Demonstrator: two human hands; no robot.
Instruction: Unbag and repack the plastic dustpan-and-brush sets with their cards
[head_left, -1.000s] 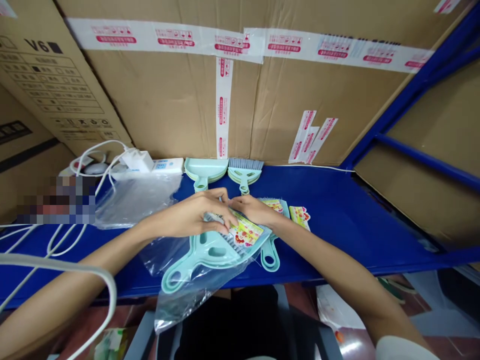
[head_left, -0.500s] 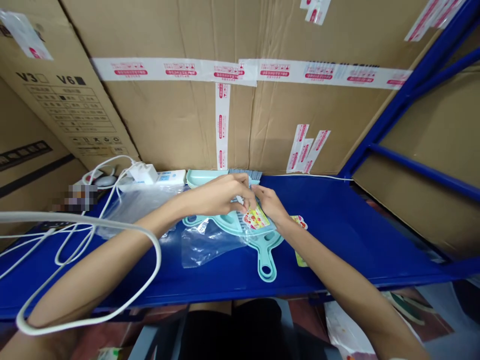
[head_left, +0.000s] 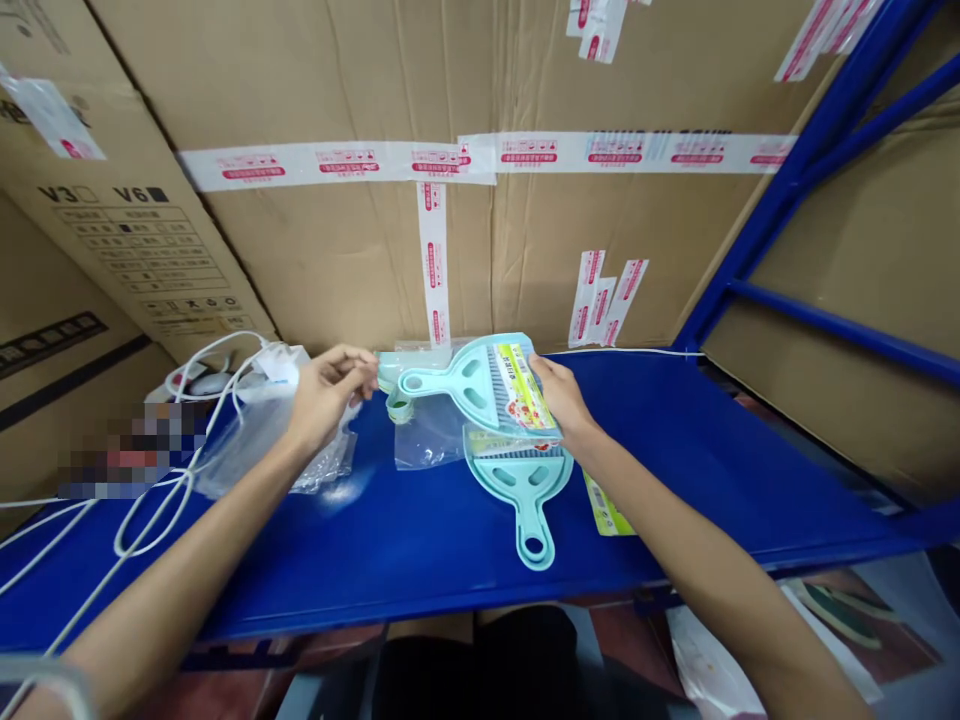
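My right hand [head_left: 562,400] grips the right edge of a mint-green dustpan and brush set [head_left: 472,385], its handle pointing left. A yellow-and-white label card [head_left: 523,385] lies across the grey bristles. Beneath it, a second dustpan and brush set [head_left: 525,480] rests on the blue shelf, handle toward me. My left hand [head_left: 334,390] is off to the left with bent fingers drawn together; what they pinch, if anything, I cannot make out. Close to its fingertips are a small roll of tape [head_left: 400,405] and another mint-green piece [head_left: 412,362].
Clear plastic bags [head_left: 427,445] lie on the blue shelf [head_left: 337,570]. White cables [head_left: 187,460] and a white plug [head_left: 281,365] sit at left. Another yellow card [head_left: 606,508] lies by my right forearm. A large taped cardboard box [head_left: 337,250] stands behind.
My left hand has moved left, away from the label. The dustpan set in my right hand now shows fully, its handle pointing left. The tape roll has come into sight.
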